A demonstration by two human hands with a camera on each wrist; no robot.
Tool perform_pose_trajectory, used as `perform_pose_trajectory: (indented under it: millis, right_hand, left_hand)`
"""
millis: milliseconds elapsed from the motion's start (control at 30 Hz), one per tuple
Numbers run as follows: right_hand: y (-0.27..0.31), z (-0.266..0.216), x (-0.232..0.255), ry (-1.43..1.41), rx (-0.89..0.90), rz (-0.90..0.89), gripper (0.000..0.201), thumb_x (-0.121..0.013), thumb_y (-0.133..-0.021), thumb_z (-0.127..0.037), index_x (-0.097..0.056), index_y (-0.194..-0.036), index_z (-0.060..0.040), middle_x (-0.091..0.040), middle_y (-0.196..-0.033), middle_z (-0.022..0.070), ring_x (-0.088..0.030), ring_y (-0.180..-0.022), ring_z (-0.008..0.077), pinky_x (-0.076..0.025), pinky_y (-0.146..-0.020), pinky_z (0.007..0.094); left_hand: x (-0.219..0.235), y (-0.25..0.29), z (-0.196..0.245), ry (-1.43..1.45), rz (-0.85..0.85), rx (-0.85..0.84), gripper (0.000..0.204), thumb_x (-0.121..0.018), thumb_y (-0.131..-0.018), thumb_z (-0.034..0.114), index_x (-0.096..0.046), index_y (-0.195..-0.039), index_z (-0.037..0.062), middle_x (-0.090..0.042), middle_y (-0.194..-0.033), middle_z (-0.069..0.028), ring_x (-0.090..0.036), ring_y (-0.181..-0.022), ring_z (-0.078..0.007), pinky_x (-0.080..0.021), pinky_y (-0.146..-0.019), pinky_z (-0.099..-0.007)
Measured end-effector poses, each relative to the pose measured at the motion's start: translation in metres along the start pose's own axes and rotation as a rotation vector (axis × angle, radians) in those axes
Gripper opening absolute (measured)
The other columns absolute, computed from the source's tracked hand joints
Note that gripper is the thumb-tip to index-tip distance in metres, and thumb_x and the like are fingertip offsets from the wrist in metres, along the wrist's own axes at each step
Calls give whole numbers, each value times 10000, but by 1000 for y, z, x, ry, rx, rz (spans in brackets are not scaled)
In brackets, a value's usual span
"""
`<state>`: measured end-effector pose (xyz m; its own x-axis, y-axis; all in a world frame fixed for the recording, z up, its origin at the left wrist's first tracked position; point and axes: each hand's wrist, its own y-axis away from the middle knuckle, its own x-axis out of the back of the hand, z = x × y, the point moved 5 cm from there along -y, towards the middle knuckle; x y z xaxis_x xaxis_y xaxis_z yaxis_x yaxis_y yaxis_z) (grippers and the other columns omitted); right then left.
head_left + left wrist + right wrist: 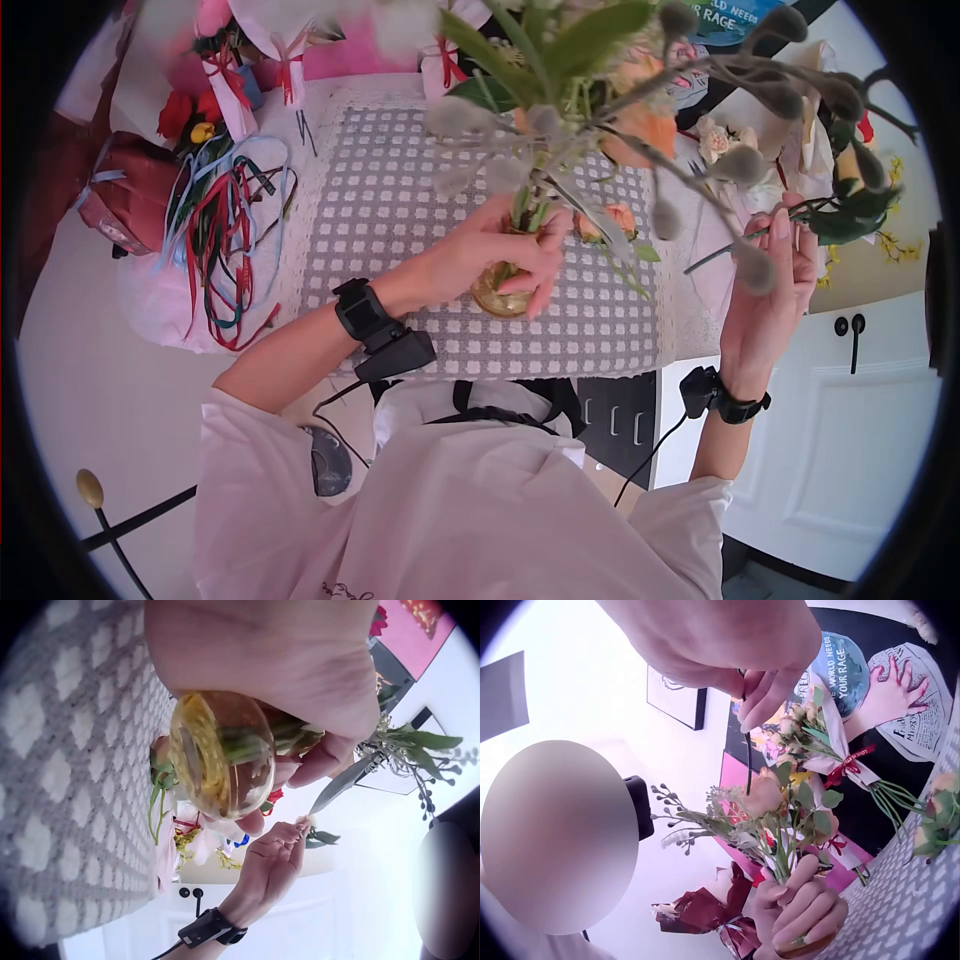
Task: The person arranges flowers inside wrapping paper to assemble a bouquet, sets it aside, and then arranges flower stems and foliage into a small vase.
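My left hand (500, 255) grips the stems at the neck of a small glass vase (225, 754) with yellowish contents, held at the checked cloth. Leaves, grey-green sprigs and peach roses (763, 793) rise from it. Off to the right, my right hand (775, 280) pinches a dark stem (715, 257) with green leaves (852, 218) at its far end. In the right wrist view that stem's end points toward the roses. A loose peach rose (608, 222) lies on the cloth beside the vase.
Red and blue ribbons (235, 240) and a dark red wrapped bouquet (140, 190) lie at the left. Pink-wrapped flowers (228, 90) stand at the back left. Pale flowers (722, 142) lie at the back right. A white cabinet (850, 440) is on the right.
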<state>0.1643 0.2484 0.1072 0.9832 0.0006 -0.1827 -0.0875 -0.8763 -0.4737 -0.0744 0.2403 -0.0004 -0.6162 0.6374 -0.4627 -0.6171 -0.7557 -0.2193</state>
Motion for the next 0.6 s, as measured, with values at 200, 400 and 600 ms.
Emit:
perform_pose_trajectory:
  millis: [200,400,600]
  right_hand:
    - [11,-4,-22,-1,13,-101,242,-617,-1003,-90,-557,-1199,39,-670,-902,104,-639,-682,143,-541,-585,293]
    - [22,-1,-61,39,4,-231,184,-629,-985,-33,-586,-1128,73,-687,-896,136,-704,-687,177,-569,-617,278]
    - [19,-2,-70,176,105,-209,152,-666,-966,-45,-635,-1025,92,-702,-846,136,-703,-695,175,-555,-661,281]
  left_hand:
    - [3,0,-5,27,-61,-8,263,-582,-850,176,-380,-703,94,-461,-545,-26,-609,-572,-233,-503,-644,-358]
    - [7,-2,-5,-2,-67,39,319,-609,-791,295,-379,-666,114,-474,-539,-32,-604,-595,-252,-515,-718,-384]
    - [15,-1,-12,-40,-55,3,252,-576,-827,230,-434,-678,85,-463,-552,-38,-588,-624,-217,-538,-750,-389]
